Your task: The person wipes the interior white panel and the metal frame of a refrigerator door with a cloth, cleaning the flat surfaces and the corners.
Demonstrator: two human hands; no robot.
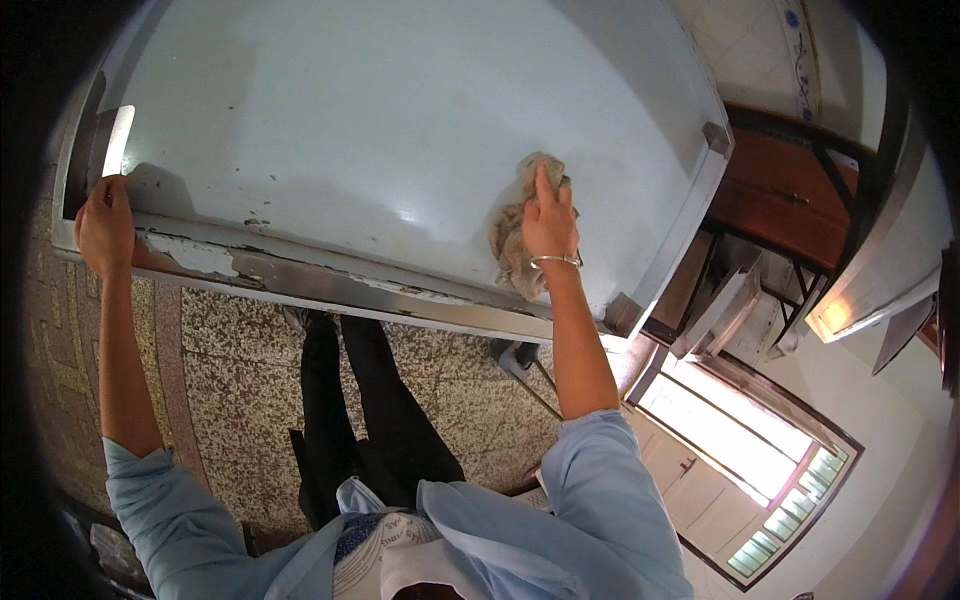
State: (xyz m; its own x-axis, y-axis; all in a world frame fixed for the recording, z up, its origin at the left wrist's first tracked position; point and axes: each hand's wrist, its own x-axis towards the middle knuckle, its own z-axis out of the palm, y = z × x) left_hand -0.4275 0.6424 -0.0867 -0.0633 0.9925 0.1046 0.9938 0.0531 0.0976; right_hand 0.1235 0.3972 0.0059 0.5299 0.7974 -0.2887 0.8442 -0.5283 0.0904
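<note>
A large pale blue-grey painted panel with a raised metal rim (360, 120) lies before me, its paint chipped along the near edge. My left hand (106, 229) grips the rim at the near left corner, fingers curled over it. Under my right hand (551, 225) is a crumpled, dirty beige cloth (514, 251), pressed on the right part of the surface near the front rim. The index finger points forward over the cloth, and a metal bangle circles the wrist.
Speckled stone-chip flooring (240, 375) shows below the front rim, around my legs in black trousers. To the right are a brown wooden cabinet (787, 199) with a dark frame, a metal-edged piece of furniture (724, 311), and a pale door (675, 457) beside a bright opening.
</note>
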